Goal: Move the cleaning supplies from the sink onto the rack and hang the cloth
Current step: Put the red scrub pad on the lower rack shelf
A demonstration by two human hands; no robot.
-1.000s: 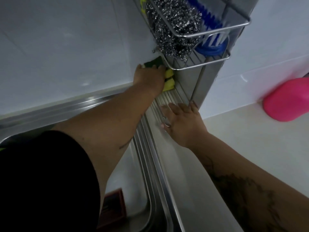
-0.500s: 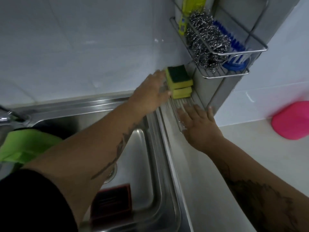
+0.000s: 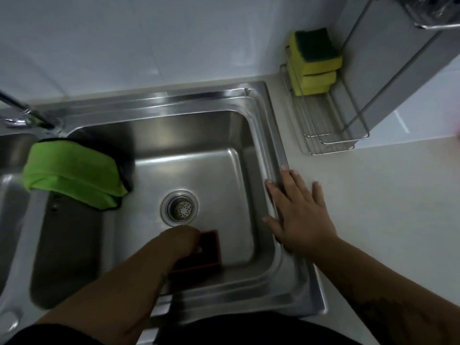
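Note:
A dark block with red edges [image 3: 211, 250] lies on the floor of the steel sink [image 3: 239, 135], just in front of the drain. My left hand [image 3: 183, 241] reaches down onto its left side with fingers curled over it. My right hand [image 3: 298, 215] rests flat and spread on the sink's right rim and the counter. A green cloth [image 3: 72, 173] is draped over the divider at the sink's left. Two yellow-and-green sponges [image 3: 313, 63] are stacked at the back of the wire rack's lower shelf [image 3: 331, 143].
The drain strainer [image 3: 179, 207] sits mid-basin. A faucet [image 3: 22, 113] stands at the back left. The rack's upper basket [image 3: 433, 13] shows blurred at the top right corner. Pale counter [image 3: 385, 220] extends right of the sink.
My view dropped from the rack to the sink. My left hand left the stacked sponges and came down onto the red-edged block. My right hand slid back from the rack base to the sink rim.

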